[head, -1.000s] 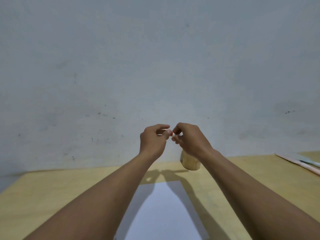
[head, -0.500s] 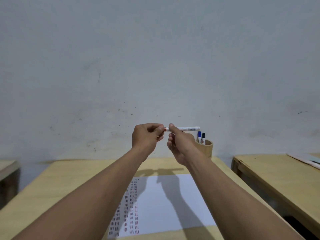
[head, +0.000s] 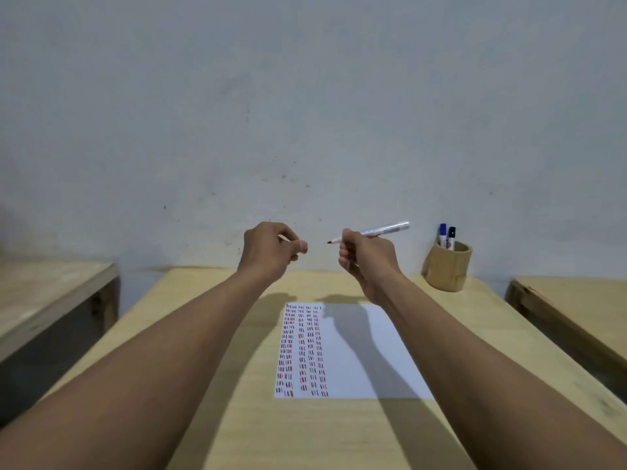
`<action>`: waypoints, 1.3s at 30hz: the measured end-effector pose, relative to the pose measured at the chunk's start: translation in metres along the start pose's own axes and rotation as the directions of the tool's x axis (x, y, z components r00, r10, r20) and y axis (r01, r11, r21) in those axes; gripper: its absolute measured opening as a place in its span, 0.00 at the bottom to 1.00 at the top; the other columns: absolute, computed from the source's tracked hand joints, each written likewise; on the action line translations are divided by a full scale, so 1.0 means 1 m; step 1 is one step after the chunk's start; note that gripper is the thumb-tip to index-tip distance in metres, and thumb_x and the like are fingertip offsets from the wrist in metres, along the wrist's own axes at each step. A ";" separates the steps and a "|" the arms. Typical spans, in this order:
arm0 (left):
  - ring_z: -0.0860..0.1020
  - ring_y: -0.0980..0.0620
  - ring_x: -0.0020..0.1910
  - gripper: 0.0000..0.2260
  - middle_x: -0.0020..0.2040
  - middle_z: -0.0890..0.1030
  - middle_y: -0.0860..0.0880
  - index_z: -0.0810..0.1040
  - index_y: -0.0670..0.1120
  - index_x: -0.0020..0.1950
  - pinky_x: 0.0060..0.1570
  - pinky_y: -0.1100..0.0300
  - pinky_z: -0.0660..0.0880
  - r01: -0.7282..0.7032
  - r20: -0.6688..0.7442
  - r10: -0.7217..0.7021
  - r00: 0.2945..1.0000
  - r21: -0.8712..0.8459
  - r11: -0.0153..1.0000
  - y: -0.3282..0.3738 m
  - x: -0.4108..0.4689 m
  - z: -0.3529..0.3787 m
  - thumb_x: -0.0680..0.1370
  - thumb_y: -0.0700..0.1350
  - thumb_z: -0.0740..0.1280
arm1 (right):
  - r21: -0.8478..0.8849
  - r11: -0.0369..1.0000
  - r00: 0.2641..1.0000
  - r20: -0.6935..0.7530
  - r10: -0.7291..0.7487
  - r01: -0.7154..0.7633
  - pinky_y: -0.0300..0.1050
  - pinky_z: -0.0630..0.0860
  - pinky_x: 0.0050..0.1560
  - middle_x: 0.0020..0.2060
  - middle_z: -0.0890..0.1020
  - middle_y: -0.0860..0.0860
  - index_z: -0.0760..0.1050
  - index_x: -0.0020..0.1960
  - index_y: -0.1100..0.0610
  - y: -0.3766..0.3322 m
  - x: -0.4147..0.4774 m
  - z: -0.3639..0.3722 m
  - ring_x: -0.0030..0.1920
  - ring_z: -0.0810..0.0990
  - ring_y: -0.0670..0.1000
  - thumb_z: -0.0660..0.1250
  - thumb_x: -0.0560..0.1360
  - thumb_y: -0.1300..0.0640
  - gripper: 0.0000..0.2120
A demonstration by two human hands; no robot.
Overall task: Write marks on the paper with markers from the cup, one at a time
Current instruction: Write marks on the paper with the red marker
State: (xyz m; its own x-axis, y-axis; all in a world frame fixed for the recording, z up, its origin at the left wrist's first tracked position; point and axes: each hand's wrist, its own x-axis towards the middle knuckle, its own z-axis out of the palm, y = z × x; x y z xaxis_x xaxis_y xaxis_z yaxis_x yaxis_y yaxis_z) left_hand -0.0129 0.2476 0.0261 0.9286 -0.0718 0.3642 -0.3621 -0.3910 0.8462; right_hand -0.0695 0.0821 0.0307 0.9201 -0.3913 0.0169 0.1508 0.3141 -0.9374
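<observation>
My right hand [head: 368, 257] grips a white marker [head: 385, 229] with its red tip bare and pointing left. My left hand [head: 271, 251] is closed a short gap to the left of that tip; the cap inside it is mostly hidden by the fingers. Both hands hover above the far end of the white paper [head: 359, 354], which lies flat on the wooden table [head: 237, 418]. Columns of red and dark marks fill the paper's left side. A bamboo cup [head: 447, 266] stands at the table's far right corner with a blue-capped marker [head: 442, 234] and a black-capped marker [head: 451, 236] upright in it.
A grey wall rises directly behind the table. Another wooden table [head: 44, 300] stands to the left across a gap, and a third [head: 576, 310] to the right.
The hands have pulled apart: the cap came off in my left hand and the red tip is now exposed. My view tilted down and left, showing more of the paper and the cup.
</observation>
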 end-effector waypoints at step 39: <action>0.65 0.42 0.74 0.20 0.68 0.74 0.45 0.73 0.47 0.70 0.73 0.37 0.58 -0.045 0.202 -0.163 0.966 0.750 0.660 -0.110 -0.079 0.012 0.83 0.49 0.51 | -0.708 0.703 0.984 -0.071 -0.162 0.065 0.39 0.77 0.31 0.31 0.84 0.52 0.83 0.41 0.64 0.105 0.021 -0.030 0.27 0.80 0.48 0.69 0.73 0.56 0.10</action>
State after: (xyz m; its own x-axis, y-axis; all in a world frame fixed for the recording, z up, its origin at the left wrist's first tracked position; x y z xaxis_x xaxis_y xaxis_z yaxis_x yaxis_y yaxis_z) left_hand -0.0460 0.2855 -0.1002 0.9723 -0.1909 0.1347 -0.2197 -0.9431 0.2497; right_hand -0.0455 0.0806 -0.0777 0.8555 -0.4973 0.1439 -0.0902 -0.4169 -0.9045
